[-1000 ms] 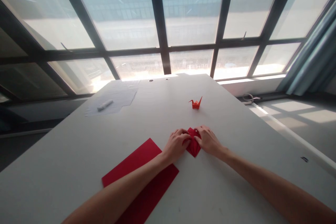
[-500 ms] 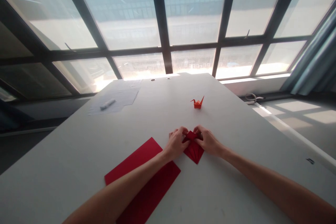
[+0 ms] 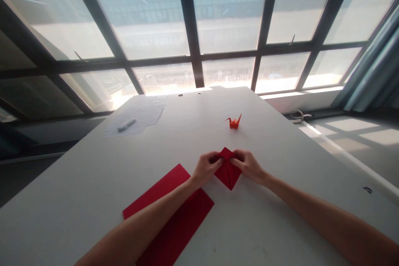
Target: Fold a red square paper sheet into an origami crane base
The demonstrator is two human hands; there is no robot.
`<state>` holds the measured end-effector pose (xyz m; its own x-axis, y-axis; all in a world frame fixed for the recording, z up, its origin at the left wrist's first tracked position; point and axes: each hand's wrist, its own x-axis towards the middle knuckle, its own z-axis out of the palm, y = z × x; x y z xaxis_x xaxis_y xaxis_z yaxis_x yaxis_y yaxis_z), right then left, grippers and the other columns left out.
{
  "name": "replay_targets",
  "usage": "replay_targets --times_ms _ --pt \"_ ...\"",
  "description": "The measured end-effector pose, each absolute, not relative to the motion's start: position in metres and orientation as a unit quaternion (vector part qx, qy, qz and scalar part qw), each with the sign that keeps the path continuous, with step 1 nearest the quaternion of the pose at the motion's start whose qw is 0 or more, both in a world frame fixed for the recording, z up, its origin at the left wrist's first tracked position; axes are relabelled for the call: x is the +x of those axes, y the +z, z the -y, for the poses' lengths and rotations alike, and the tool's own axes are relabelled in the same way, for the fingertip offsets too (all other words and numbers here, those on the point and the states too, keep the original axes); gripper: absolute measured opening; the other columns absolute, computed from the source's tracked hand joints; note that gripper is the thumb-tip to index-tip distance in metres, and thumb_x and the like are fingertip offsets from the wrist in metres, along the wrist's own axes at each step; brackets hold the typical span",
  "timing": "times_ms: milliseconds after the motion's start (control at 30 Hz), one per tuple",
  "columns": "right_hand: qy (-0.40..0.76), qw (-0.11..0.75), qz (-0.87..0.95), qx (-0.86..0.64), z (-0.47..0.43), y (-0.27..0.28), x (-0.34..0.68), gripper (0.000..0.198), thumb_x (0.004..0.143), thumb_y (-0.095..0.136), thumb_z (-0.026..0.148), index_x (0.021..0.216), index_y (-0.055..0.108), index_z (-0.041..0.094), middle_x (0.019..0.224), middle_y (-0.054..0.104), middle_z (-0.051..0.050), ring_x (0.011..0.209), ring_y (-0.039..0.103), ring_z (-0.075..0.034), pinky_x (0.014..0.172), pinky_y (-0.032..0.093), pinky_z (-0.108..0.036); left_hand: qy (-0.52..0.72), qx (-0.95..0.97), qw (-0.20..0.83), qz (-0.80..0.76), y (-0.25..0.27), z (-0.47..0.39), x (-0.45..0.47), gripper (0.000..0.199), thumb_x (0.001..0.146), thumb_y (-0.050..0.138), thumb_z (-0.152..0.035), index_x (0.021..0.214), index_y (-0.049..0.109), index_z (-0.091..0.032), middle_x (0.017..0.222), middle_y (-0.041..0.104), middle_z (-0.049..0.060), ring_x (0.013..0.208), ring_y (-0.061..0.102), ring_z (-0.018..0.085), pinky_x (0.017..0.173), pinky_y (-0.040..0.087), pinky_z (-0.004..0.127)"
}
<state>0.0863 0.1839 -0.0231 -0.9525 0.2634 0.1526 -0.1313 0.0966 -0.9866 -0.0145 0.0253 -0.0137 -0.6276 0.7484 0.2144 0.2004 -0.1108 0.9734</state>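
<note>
A piece of red origami paper, folded into a diamond with a slit down its middle, is held between both hands. My left hand pinches its left upper edge, thumb on top and fingers partly hidden beneath. On the opposite edge my right hand grips in the same way. The diamond's top corner points away from me, towards an orange paper crane standing on the table. Under my left forearm lies a large red sheet or stack of red paper.
The white table reaches to the windows. White papers lie at its far left with a pale tube-shaped item on them. A small dark mark or object is near the right edge. A blue curtain hangs at right.
The top of the red paper now stands out as a full flat point; before, it was bunched between the fingers. Both thumbs have shifted towards its upper edges.
</note>
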Motion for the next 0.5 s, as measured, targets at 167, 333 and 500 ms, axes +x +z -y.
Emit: replay_targets --times_ms 167,333,500 --pt "0.694 0.157 0.701 -0.055 -0.1800 -0.0243 0.0875 0.016 0.078 0.064 0.026 0.088 0.069 0.015 0.079 0.071 -0.004 0.071 0.062 -0.018 0.063 0.048 -0.028 0.653 0.369 0.215 -0.625 -0.0137 -0.0248 -0.0116 0.028 0.079 0.073 -0.035 0.095 0.072 -0.012 0.089 0.074 0.009 0.079 0.066 0.020 0.070 0.051 0.026" --pt "0.736 0.152 0.658 -0.048 -0.1768 -0.0223 0.0897 0.021 0.077 0.067 0.026 0.094 0.070 0.016 0.078 0.073 -0.003 0.068 0.064 -0.018 0.060 0.048 -0.026 0.678 0.335 0.262 -0.600 -0.0164 -0.0230 -0.0109 0.039 0.078 0.075 -0.039 0.105 0.058 -0.016 0.084 0.073 0.007 0.068 0.066 0.017 0.060 0.050 0.023" --pt "0.750 0.146 0.643 -0.046 -0.1765 -0.0224 0.0894 0.025 0.077 0.069 0.028 0.098 0.071 0.016 0.078 0.073 -0.003 0.066 0.063 -0.017 0.058 0.047 -0.025 0.688 0.327 0.281 -0.583 -0.0201 -0.0228 -0.0131 0.037 0.078 0.076 -0.039 0.097 0.054 -0.017 0.079 0.071 0.004 0.061 0.062 0.013 0.054 0.045 0.019"
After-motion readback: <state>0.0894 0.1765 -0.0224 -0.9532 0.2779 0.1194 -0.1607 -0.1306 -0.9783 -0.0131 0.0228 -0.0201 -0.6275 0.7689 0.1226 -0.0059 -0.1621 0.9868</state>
